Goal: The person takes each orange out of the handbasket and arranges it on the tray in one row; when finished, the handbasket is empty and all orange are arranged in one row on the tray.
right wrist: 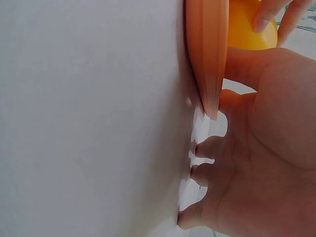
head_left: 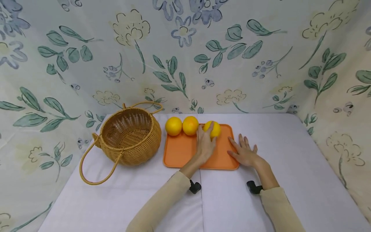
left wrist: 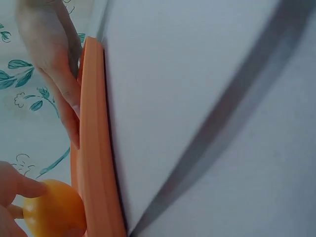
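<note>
In the head view, three oranges stand along the far side of an orange tray (head_left: 179, 151). My left hand (head_left: 205, 145) grips the rightmost orange (head_left: 216, 130) from above, fingers spread around it. The left wrist view shows thumb and fingers against that orange (left wrist: 55, 211), close to the tray's rim (left wrist: 96, 133). My right hand (head_left: 245, 154) rests at the tray's right edge with its fingers spread. In the right wrist view, thumb and forefinger of the right hand (right wrist: 276, 133) touch the tray's corner, while the other fingertips are down on the white cloth.
Left of the tray stands a woven basket (head_left: 139, 151), its handle (head_left: 97, 183) folded down onto the table. Two oranges, a left one (head_left: 173, 126) and a middle one (head_left: 190, 125), sit side by side. A floral curtain (head_left: 179, 64) hangs behind the white-covered table (head_left: 232, 199).
</note>
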Demonstrator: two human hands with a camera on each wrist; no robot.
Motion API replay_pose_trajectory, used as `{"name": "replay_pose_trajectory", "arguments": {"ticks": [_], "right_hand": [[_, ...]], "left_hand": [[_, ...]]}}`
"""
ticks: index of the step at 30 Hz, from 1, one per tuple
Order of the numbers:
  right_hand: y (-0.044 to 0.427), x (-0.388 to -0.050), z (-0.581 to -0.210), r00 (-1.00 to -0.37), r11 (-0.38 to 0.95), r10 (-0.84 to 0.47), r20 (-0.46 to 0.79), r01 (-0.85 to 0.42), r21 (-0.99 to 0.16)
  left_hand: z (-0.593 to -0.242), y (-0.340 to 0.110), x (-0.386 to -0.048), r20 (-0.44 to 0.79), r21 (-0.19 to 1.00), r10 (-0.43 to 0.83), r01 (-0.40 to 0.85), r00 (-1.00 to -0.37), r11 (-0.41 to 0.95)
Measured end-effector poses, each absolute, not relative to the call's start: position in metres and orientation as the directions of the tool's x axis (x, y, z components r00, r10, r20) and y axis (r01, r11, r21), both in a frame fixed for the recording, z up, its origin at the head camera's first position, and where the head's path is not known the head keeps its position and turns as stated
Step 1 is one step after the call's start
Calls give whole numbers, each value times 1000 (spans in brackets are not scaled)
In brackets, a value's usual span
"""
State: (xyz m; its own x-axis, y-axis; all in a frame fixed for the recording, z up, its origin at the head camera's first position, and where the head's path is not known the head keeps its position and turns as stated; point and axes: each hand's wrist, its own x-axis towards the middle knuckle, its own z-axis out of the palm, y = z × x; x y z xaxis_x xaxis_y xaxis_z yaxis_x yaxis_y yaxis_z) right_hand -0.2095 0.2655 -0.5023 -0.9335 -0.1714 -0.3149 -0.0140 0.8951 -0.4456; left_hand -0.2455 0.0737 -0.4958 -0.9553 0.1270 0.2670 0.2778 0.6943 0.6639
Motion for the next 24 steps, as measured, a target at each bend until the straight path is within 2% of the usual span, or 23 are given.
{"name": "replay_pose_trajectory", "arguments": {"ticks": [7,13,17,24], "right_hand": [[267,-209,-502,-936,885,-188,-299,-29,-465],[268,-207,-502,-940,890,-171,-296,-19,-456],[268,-206,-502,-939,892,-171,-297,-20,-452],[266,-209,-502,-936,892,-184,-299,-31,-451]], "left_hand": [[-498,77,-242,355,454,176,334,-918,826],[-503,77,-240,366,405,223,370,-904,836],[-504,75,-243,380,389,212,364,-900,846],[-505,75,-253,428,288,181,324,-885,901]]}}
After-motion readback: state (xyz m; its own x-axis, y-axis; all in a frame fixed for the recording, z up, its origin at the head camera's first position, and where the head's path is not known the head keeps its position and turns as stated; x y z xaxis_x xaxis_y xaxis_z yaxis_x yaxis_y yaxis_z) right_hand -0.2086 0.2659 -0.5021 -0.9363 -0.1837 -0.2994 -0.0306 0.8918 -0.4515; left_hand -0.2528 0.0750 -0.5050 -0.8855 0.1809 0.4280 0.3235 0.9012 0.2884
